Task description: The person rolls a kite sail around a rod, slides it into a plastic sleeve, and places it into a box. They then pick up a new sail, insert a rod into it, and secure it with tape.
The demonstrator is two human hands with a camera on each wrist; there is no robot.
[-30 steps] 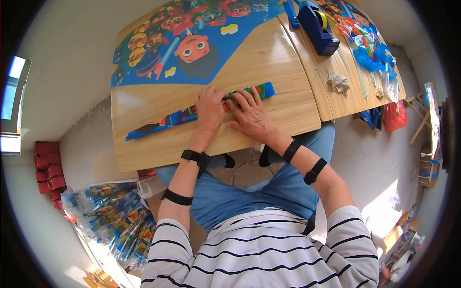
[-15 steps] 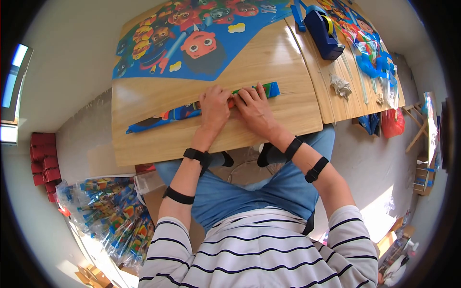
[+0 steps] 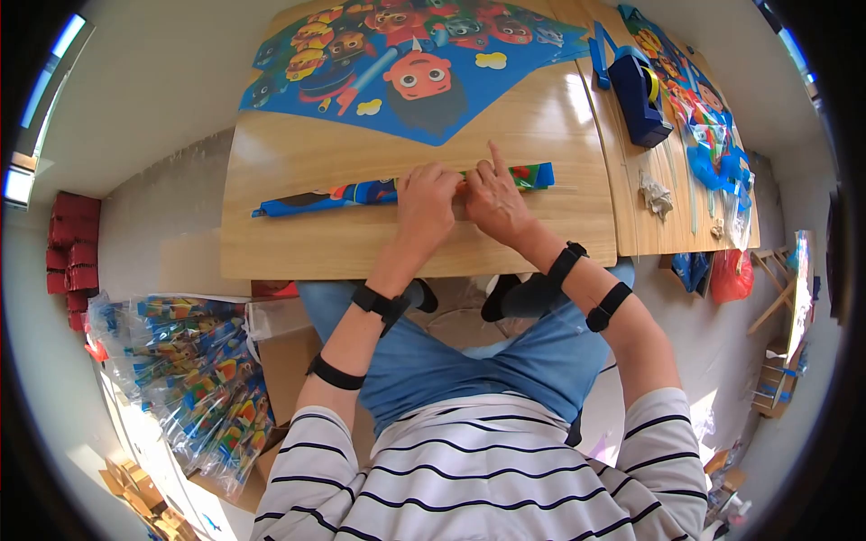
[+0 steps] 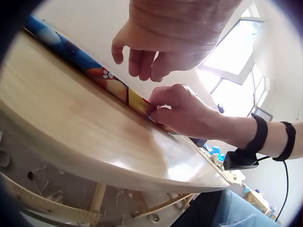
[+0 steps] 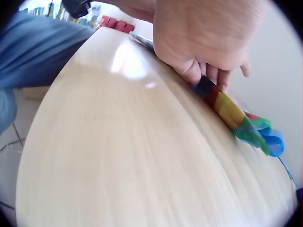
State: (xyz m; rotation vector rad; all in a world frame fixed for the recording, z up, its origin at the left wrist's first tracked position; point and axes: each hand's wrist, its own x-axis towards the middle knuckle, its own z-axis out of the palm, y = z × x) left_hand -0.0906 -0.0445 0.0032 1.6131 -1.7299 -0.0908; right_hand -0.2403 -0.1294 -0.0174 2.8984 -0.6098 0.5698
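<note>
A printed cartoon sheet (image 3: 361, 192), rolled into a long narrow tube, lies across the wooden table (image 3: 316, 248). Thin rod ends show past its blue and green right end. My right hand (image 3: 498, 203) pinches the roll right of its middle between thumb and fingers, the index finger pointing out straight. Beside it, my left hand (image 3: 427, 203) is over the roll's middle; in the left wrist view its loosely bent fingers (image 4: 135, 64) hang just above the roll. A flat blue cartoon sheet (image 3: 439, 122) covers the table's far side.
On the right table stand a blue tape dispenser (image 3: 639, 99), a crumpled paper (image 3: 656, 196), thin rods and more printed sheets (image 3: 663, 45). A red bag (image 3: 732, 276) hangs below. Plastic-wrapped printed goods (image 3: 194, 379) lie at the lower left, red boxes (image 3: 72, 243) behind.
The head view has shifted, so the table sits further right. The roll's left end looks narrower and tighter. My right index finger has straightened away from the roll.
</note>
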